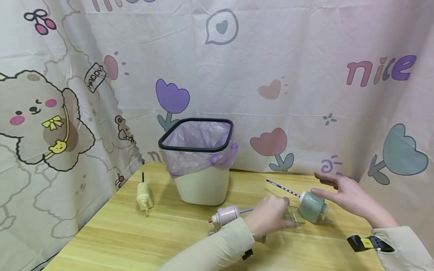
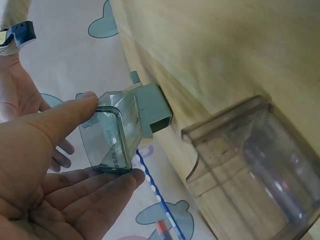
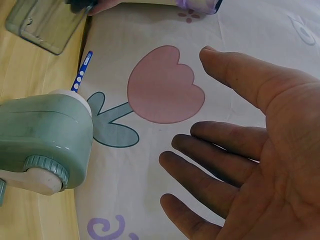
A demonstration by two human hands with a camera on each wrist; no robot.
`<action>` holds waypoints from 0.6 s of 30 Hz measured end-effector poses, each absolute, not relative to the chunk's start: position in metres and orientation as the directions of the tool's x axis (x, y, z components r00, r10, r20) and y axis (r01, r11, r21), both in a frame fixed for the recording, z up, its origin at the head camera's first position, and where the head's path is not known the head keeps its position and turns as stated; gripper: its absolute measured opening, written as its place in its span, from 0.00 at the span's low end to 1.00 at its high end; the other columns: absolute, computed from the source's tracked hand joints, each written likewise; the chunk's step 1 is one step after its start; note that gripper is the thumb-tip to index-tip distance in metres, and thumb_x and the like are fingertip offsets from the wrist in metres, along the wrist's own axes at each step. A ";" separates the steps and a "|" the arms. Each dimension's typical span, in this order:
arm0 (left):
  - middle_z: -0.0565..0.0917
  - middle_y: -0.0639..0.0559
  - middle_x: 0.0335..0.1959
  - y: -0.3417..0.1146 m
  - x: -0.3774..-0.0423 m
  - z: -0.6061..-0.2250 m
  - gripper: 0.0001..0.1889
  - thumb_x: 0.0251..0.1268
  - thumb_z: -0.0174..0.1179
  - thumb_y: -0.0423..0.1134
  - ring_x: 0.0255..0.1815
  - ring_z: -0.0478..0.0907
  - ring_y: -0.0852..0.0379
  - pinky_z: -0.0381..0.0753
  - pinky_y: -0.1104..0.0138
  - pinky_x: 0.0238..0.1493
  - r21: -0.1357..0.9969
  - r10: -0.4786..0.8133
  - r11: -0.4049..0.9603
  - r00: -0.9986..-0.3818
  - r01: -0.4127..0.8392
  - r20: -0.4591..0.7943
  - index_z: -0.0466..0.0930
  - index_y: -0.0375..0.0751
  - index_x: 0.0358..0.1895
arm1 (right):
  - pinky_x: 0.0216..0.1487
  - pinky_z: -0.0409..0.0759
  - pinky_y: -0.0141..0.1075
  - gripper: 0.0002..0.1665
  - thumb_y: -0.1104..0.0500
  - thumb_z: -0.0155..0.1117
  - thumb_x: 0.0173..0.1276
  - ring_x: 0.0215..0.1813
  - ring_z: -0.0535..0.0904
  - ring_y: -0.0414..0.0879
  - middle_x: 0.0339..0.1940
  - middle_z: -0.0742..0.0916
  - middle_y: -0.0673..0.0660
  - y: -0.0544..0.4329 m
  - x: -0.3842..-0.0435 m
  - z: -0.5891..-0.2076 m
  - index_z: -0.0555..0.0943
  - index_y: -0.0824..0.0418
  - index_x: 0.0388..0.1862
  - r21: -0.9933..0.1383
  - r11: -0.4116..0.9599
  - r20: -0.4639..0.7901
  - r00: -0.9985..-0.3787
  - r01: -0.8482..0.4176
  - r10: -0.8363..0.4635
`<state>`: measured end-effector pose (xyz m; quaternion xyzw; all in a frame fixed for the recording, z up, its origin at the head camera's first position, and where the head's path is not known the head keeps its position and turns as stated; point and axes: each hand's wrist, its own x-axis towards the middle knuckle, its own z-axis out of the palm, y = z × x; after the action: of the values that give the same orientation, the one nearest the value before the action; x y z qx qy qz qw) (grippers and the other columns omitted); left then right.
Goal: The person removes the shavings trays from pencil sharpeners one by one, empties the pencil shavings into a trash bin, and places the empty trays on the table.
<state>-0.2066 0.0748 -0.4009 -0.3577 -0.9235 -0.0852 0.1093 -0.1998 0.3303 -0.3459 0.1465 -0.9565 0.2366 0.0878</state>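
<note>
My left hand [image 1: 269,215] pinches a see-through greenish shavings drawer [image 2: 111,137] between thumb and fingers, over the table. Just right of it, a green crank pencil sharpener [image 1: 311,207] has a blue pencil with white dots [image 1: 285,188] in its white front end. Beside that sharpener is my right hand [image 1: 352,196], fingers spread and relaxed; the right wrist view shows its palm holding nothing. A greyish clear drawer [image 2: 250,165] lies on the table in the left wrist view. Partly behind my left sleeve is a pink sharpener [image 1: 228,215] with a purple pencil [image 1: 246,210].
A white bin [image 1: 203,186] with a black rim and purple liner stands at the table's back middle. To its left is a yellow sharpener [image 1: 144,195] with a dark pencil. A printed curtain [image 1: 298,75] hangs behind the wooden table [image 1: 135,241].
</note>
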 end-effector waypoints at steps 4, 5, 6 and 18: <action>0.77 0.65 0.23 0.078 -0.207 -0.405 0.22 0.60 0.77 0.64 0.20 0.69 0.70 0.70 0.78 0.21 0.056 0.650 0.730 -0.718 0.681 0.251 0.83 0.51 0.39 | 0.58 0.82 0.72 0.42 0.44 0.71 0.75 0.65 0.80 0.79 0.68 0.82 0.79 0.331 -0.199 -0.347 0.74 0.70 0.75 -0.430 0.842 0.242 -0.940 -0.326 -0.240; 0.77 0.65 0.22 0.079 -0.207 -0.406 0.22 0.60 0.76 0.64 0.20 0.69 0.70 0.69 0.78 0.21 0.046 0.655 0.729 -0.715 0.683 0.244 0.82 0.51 0.38 | 0.58 0.82 0.72 0.42 0.44 0.71 0.75 0.65 0.80 0.79 0.67 0.82 0.78 0.331 -0.199 -0.347 0.75 0.70 0.75 -0.429 0.842 0.244 -0.940 -0.327 -0.240; 0.76 0.65 0.22 0.079 -0.207 -0.406 0.22 0.60 0.76 0.65 0.20 0.69 0.70 0.69 0.78 0.21 0.039 0.660 0.727 -0.713 0.686 0.236 0.82 0.52 0.37 | 0.59 0.82 0.71 0.42 0.44 0.71 0.74 0.65 0.80 0.79 0.67 0.82 0.78 0.331 -0.199 -0.347 0.75 0.70 0.75 -0.430 0.841 0.246 -0.939 -0.328 -0.240; 0.76 0.66 0.21 0.084 -0.203 -0.417 0.23 0.61 0.74 0.68 0.20 0.67 0.70 0.67 0.76 0.21 -0.047 0.706 0.701 -0.684 0.711 0.183 0.81 0.54 0.32 | 0.61 0.81 0.70 0.41 0.45 0.72 0.74 0.66 0.81 0.76 0.68 0.83 0.77 0.331 -0.200 -0.351 0.76 0.70 0.74 -0.439 0.832 0.262 -0.934 -0.341 -0.244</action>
<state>-0.2033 0.0842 -0.4168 -0.3861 -0.9176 -0.0139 0.0937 -0.1999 0.3312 -0.3510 0.1536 -0.9520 0.2462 0.0977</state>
